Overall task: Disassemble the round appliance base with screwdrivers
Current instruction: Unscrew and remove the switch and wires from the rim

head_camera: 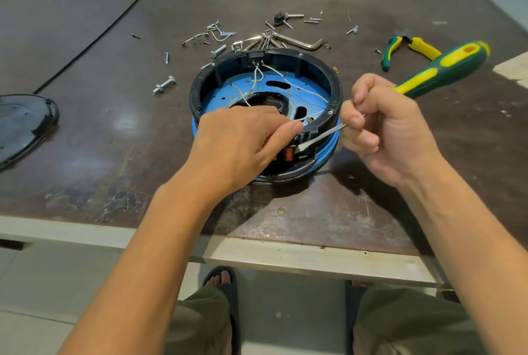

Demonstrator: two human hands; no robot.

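Note:
The round appliance base (334,92), a black ring over a blue shell with white wires inside, lies open side up in the middle of the table. My left hand (243,143) rests on its near rim, fingers gripping the part beside the red switch (289,154). My right hand (383,126) is shut on a green and yellow screwdriver (445,69). Its metal blade runs down-left, and the flat tip touches the black housing next to the switch.
Loose screws and bolts (164,85), hex keys (297,42) and a small black part lie behind the base. Green and yellow pliers (411,46) lie at the right. A black cover (23,123) lies at the left edge. The table's front edge (257,252) is close to my legs.

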